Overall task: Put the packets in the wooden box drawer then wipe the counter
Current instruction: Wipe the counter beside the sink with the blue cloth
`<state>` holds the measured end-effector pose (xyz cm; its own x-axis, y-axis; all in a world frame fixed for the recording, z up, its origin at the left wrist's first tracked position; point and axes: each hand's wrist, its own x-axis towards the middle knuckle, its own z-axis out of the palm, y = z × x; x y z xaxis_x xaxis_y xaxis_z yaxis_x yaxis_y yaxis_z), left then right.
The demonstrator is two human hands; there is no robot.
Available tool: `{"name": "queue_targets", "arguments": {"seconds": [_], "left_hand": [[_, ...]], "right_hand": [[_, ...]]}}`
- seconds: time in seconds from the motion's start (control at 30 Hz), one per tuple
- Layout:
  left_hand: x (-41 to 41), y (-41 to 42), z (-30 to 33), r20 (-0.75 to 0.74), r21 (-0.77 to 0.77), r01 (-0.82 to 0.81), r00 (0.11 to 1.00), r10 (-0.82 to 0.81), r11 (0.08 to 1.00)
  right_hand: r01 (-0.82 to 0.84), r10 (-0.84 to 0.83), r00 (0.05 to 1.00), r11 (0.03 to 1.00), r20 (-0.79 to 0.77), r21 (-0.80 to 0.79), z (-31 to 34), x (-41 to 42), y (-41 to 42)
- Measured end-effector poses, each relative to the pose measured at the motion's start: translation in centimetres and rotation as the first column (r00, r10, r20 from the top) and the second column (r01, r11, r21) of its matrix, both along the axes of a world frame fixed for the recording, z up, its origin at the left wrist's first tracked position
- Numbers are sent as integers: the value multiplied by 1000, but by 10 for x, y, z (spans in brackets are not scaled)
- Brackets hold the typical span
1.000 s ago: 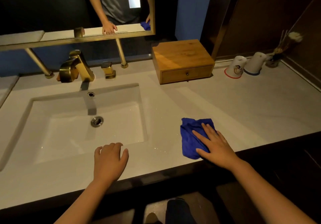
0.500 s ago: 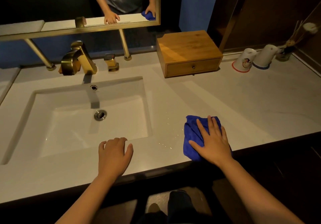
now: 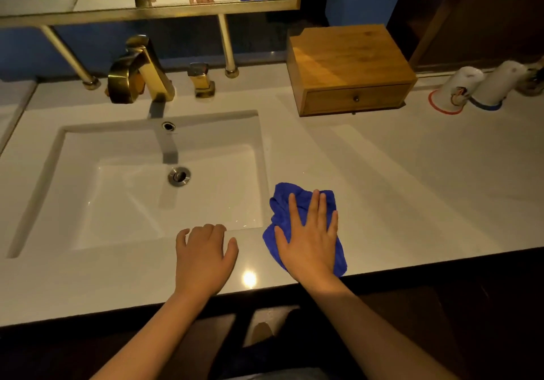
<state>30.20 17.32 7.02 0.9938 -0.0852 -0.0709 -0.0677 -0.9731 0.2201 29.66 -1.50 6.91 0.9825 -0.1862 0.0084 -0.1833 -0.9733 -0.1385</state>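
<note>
Head view of a white counter [image 3: 412, 191] with an inset rectangular sink [image 3: 88, 155]. The right hand [image 3: 309, 241] is laid flat, palm down and fingers spread, on a crumpled blue cloth [image 3: 282, 200]; the cloth is pressed against the counter rather than gripped, and lies just beside the sink's front right corner, near the counter's front edge. The left hand [image 3: 204, 257] is rested palm down on the bare strip of counter in front of the sink, fingers loosely curled at the basin's rim, with nothing held. The wooden box [image 3: 347, 61] is seen at the back of the counter, to the right of the sink, with its drawer [image 3: 357, 99] closed; the packets cannot be seen. A gold faucet [image 3: 138, 73] and a separate gold handle [image 3: 203, 80] are mounted behind the sink. Two white cups [image 3: 462, 88] are stood upside down to the right of the box, close together. Both hands and the cloth are reflected in the gold-framed mirror [image 3: 147, 11] along the back wall.
</note>
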Motion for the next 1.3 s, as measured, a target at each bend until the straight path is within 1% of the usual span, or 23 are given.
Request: {"name": "queue_targets", "arguments": {"seconds": [0.13,0.27,0.33,0.4,0.47,0.53,0.73,0.83,0.87,0.9,0.97,1.03,1.07,1.17,1.3], "left_hand": [[1,1,0,0,11,2,1000,-2,1000],[3,2,0,-2,20,2,1000,-2,1000],[3,3,-1,-2,26,5,1000,-5,1000],[3,3,-1,10,37,11,1000,-11,999],[3,3,0,12,39,10,1000,-10,999],[2,1,2,10,35,6,1000,-6,999],[1,0,7,-4,15,5,1000,-5,1000],[2,0,8,-18,4,-1,1000,1,1000],[3,0,8,-22,-8,-9,1000,8,1000],[4,0,8,-25,-27,-20,999,19,999],[6,-2,9,-22,-89,-56,998,55,994],[12,-6,9,-19,-155,-117,993,115,981],[15,-9,9,-14,-168,-144,989,144,975],[22,-17,3,-32,-105,-176,984,174,979],[24,-18,0,-34,-38,-184,983,183,982]], "right_hand": [[-129,129,992,991,-12,42,3,35,29],[-292,297,955,949,-26,118,6,56,38],[-423,433,901,891,-30,162,9,56,32],[-551,570,822,796,-4,252,11,50,21],[-603,631,775,728,25,326,14,43,7],[-606,632,774,721,40,337,14,34,-4],[-519,538,842,788,39,331,12,-7,-31],[-452,444,891,841,97,299,9,-29,-54],[-390,370,921,880,126,269,8,-33,-62],[-294,264,953,926,149,237,6,-35,-68],[-29,6,992,981,122,189,6,-33,-75],[200,-210,976,969,54,146,5,-24,-75],[269,-276,961,955,39,125,5,-17,-75],[345,-347,938,934,11,89,5,5,-78],[323,-320,946,944,-45,72,4,44,-102]]}}
